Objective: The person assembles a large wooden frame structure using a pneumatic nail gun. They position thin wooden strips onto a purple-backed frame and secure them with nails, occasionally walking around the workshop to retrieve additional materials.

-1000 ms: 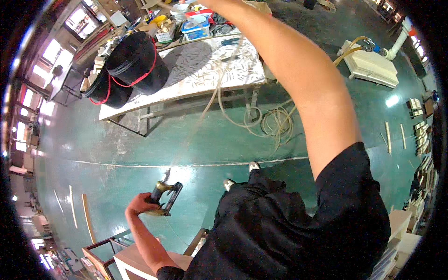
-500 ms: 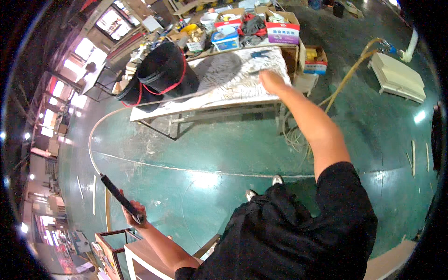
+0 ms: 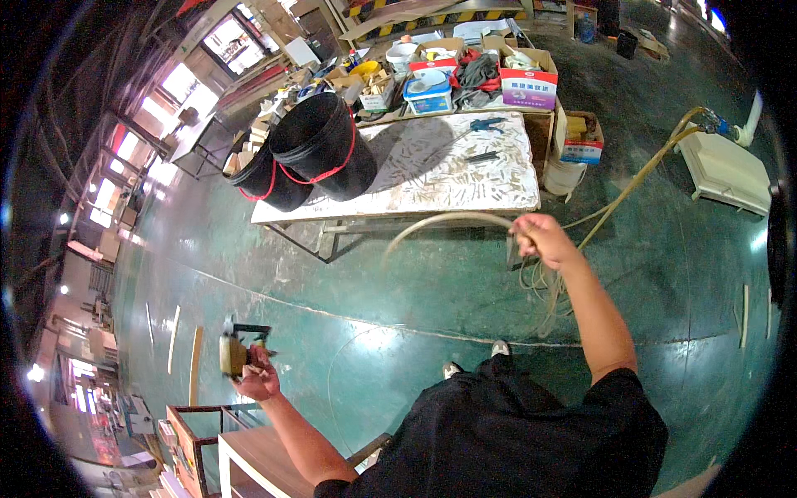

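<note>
In my left hand [image 3: 259, 378], at the lower left, is a compact tan-and-black tool that looks like an air nail gun [image 3: 232, 353]. The fingers are closed round it, above the floor. My right hand [image 3: 538, 239] grips a pale, flexible air hose [image 3: 452, 217] just off the near right corner of the worktable [image 3: 398, 199]. From that fist the hose arcs left in front of the table and fades into blur; whether it joins the tool cannot be seen. Blue-handled pliers [image 3: 486, 124] and a thin dark tool [image 3: 482, 156] lie on the white tabletop.
Two black buckets [image 3: 324, 145] with red rims stand at the table's left end. Behind are cartons [image 3: 529, 87] and a blue-white tub [image 3: 427, 93]. More hose [image 3: 544, 295] lies coiled by the right table leg. A cabinet-like piece [image 3: 257, 465] stands at lower left.
My right hand has moved from over the tabletop to the right and nearer, pulling the hose off the table. The left hand's tool has turned, and the view has shifted slightly.
</note>
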Demonstrator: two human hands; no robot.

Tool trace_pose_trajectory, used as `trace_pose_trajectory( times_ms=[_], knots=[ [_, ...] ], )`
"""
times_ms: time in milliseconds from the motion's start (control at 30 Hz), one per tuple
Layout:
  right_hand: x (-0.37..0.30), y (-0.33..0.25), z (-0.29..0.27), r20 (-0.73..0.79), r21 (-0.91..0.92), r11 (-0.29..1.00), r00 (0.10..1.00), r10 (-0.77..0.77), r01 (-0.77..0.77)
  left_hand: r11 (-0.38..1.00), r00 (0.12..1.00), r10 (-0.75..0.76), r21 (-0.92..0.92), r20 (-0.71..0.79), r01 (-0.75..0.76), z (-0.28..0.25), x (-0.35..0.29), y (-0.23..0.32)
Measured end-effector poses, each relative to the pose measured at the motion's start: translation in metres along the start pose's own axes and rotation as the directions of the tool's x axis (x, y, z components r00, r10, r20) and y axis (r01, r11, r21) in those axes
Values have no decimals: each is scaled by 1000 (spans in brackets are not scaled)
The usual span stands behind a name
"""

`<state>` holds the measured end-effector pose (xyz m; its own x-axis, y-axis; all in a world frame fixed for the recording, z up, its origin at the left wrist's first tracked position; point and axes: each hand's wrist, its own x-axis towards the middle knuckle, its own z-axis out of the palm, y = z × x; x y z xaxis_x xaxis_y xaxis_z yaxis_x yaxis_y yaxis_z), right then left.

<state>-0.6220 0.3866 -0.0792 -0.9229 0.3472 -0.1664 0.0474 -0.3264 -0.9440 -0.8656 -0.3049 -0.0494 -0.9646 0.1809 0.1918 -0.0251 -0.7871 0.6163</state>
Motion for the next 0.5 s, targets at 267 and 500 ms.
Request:
trace_pose_trajectory(
  times_ms=[267,500],
  knots=[
    [-49,-96,4,-91,-895,422,871,-484,141,893,782,-344,78,-520,444,-104,-17,-53],
    [-56,-202,38,237,-921,-131,260,-936,367,313,434,-407,324,-804,893,-186,-77,-97]
  ],
)
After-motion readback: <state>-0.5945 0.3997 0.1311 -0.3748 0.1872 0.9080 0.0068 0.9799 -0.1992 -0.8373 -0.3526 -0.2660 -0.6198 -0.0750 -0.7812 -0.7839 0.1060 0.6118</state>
